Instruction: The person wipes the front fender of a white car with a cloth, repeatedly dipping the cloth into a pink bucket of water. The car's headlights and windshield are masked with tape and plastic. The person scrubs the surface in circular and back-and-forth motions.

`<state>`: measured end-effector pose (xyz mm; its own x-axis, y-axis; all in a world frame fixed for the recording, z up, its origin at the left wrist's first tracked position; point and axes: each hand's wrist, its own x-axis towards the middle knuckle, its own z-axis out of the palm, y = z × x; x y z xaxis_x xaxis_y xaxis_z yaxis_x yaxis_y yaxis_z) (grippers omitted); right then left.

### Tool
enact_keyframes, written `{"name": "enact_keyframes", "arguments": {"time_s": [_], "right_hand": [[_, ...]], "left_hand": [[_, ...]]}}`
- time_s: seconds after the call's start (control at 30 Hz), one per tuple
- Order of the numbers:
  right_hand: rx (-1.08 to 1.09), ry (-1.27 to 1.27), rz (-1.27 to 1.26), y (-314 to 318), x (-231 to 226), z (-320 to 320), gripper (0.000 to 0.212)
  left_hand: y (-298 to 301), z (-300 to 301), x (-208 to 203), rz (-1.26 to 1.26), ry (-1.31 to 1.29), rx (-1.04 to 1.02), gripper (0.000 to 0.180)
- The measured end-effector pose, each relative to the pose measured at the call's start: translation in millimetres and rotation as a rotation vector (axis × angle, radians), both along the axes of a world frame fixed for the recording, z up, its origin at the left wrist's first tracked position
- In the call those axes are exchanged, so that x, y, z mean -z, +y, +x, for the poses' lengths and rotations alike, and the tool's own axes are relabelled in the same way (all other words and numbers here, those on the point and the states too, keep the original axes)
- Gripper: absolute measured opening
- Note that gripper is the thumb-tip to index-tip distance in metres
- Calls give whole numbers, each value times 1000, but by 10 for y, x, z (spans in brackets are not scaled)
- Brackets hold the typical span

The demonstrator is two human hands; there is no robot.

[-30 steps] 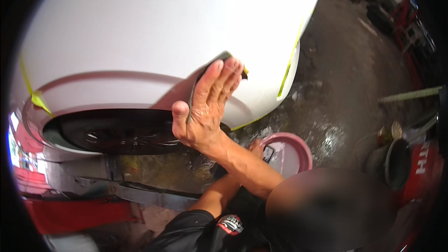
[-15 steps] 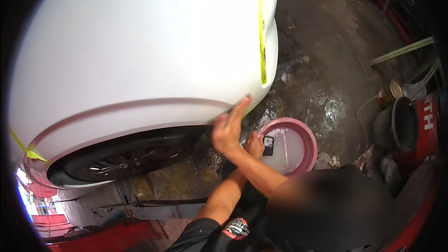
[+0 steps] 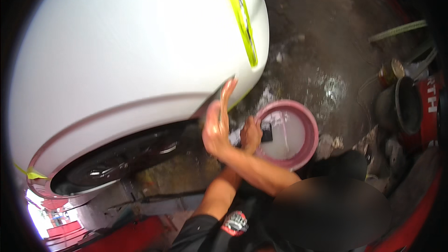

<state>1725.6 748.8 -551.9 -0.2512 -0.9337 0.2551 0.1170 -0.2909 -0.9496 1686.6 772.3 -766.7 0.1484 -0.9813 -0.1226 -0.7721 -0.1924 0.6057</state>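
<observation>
My right hand (image 3: 216, 126) reaches across my left forearm to the lower corner of a white car body (image 3: 140, 56), beside the wheel arch. Its fingers are stretched out and wet. Along their far side runs a dark grey strip (image 3: 215, 99); I cannot tell whether it is a thin sheet or a shadow. My left hand (image 3: 251, 133) is closed at the left rim of a pink round basin (image 3: 313, 135) of cloudy water. A small black square pad (image 3: 266, 132) sticks out beside its fingers over the water; the grip itself is partly hidden.
Yellow-green tape (image 3: 242, 18) edges a slot in the car. Below the arch is a black wheel (image 3: 112, 165). To the right stand a black bucket (image 3: 389, 112), a rusty can (image 3: 391, 72) and a red drum (image 3: 428, 107). Wet concrete floor (image 3: 322, 42) lies between.
The view has turned a little, shifting car and basin in the picture. My right hand has rolled more edge-on, still by the car's corner. My left hand stays at the basin.
</observation>
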Motion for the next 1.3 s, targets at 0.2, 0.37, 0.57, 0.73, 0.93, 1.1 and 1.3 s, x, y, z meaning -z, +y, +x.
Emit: {"name": "enact_keyframes", "arguments": {"time_s": [0.2,0.37,0.57,0.73,0.93,1.1,1.3], "right_hand": [[109,-105,601,-589,1407,49,69],[149,575,-780,-463,-663,97,64],[167,682,-769,-580,711,-195,81],[164,649,-785,-561,76,-99,80],[-38,761,-493,-513,722,-369,81],[288,743,-789,-926,-776,-341,73],[191,591,-662,-837,575,-604,71]], "left_hand": [[16,-13,146,-160,-52,15,31],[121,24,245,103,-14,-10,27],[282,209,900,-256,-243,222,36],[278,181,1177,-196,-98,181,40],[219,199,311,25,243,32,42],[145,82,156,60,301,14,37],[43,-55,848,-274,528,40,23]]}}
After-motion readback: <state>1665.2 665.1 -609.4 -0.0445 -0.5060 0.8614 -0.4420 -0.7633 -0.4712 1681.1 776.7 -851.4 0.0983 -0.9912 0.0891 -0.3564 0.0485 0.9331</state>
